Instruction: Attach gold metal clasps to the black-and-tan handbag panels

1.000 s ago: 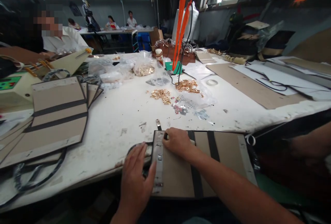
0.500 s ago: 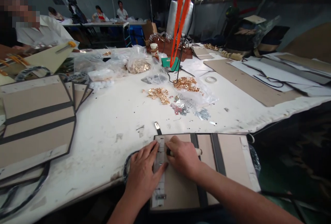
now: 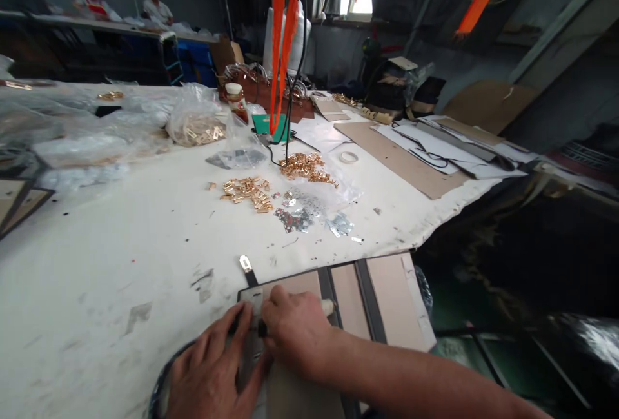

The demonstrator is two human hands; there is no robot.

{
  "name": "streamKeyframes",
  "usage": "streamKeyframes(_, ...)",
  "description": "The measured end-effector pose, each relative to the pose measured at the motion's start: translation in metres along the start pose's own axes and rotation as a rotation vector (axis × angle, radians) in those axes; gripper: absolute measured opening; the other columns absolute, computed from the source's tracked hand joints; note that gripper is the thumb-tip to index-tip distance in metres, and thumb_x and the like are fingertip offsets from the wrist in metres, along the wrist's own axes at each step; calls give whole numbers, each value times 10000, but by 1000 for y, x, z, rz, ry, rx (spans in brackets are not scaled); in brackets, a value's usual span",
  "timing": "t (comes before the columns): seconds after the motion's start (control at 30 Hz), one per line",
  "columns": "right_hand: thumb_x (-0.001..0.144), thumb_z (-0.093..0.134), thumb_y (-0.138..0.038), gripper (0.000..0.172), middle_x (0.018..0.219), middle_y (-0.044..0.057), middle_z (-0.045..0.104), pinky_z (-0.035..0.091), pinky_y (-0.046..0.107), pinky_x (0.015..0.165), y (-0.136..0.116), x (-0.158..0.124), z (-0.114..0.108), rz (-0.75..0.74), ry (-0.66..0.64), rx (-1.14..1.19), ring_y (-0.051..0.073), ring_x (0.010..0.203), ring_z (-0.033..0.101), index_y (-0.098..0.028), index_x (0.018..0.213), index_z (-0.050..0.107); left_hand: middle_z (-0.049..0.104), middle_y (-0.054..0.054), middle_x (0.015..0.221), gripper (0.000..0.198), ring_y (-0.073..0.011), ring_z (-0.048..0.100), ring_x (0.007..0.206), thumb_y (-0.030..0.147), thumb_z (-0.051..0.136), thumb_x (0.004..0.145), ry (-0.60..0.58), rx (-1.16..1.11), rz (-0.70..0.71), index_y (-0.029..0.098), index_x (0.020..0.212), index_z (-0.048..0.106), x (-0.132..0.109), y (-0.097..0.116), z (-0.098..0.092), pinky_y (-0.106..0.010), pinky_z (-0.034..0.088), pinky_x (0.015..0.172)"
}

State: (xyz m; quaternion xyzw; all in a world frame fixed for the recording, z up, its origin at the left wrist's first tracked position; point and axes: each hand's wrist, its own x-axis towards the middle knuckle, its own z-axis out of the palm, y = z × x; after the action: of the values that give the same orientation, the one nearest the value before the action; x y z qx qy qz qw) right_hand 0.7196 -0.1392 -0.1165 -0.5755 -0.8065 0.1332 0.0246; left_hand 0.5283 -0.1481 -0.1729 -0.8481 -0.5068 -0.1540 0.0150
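Observation:
A tan panel with dark stripes (image 3: 382, 296) lies at the near edge of the white table (image 3: 145, 232). My left hand (image 3: 207, 374) lies flat with fingers spread on the panel's left end, beside a pale strip. My right hand (image 3: 294, 332) is closed round a small tool with a dark tip and a pale handle end (image 3: 327, 306), its tip against the strip. A small metal-tipped strap end (image 3: 246, 267) sticks out just beyond the panel.
Heaps of gold fittings (image 3: 246, 190) (image 3: 304, 166) and silver bits (image 3: 300, 216) lie mid-table. Plastic bags (image 3: 193, 122), a tape roll (image 3: 348, 156), cardboard sheets (image 3: 401, 161) and hanging orange straps (image 3: 280, 38) lie farther back. Two people (image 3: 155, 9) sit far off.
The view has swung right and down, so the stacked panels at the left have left the picture. Both hands have stayed on the panel's left end, now closer together.

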Motion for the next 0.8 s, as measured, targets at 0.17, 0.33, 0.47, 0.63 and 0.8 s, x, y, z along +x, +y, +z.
streamKeyframes(0.17,909,722,-277,224,988,131,705,602,355,611,-4,8,0,-87,51,-30,281,816,716,-142,1086,700,670,-107,1463,574,-323,619,1286,479,444,972,-59,11,-30,215,1435,656,3,4,-6,-496,452,1002)
streamKeyframes(0.33,886,722,-289,215,1032,116,760,566,338,654,11,5,-25,-90,4,-15,274,859,723,-170,1064,744,614,-104,1535,633,-314,575,1359,522,426,960,-81,42,-71,230,1489,617,3,4,-5,-482,435,1049)
streamKeyframes(0.47,952,617,-280,171,1026,40,790,486,273,725,80,-18,-52,214,117,51,202,884,718,-240,987,780,523,-77,1624,634,-321,542,1394,520,473,957,-65,30,-90,291,1541,566,1,1,0,-480,432,1067)
streamKeyframes(0.63,923,671,-304,228,1183,80,774,438,275,770,182,-46,-68,578,154,5,239,1044,698,-222,1074,821,556,-86,1593,605,-341,566,1365,492,496,972,-14,-20,-51,305,1543,564,0,-4,3,-506,460,1037)
streamKeyframes(0.8,910,673,-329,231,1179,52,778,420,263,757,210,-46,-60,655,127,22,228,1070,683,-243,1055,831,600,-83,1550,593,-335,552,1378,470,525,956,-44,-41,-86,317,1527,582,0,-1,-5,-501,447,1058)
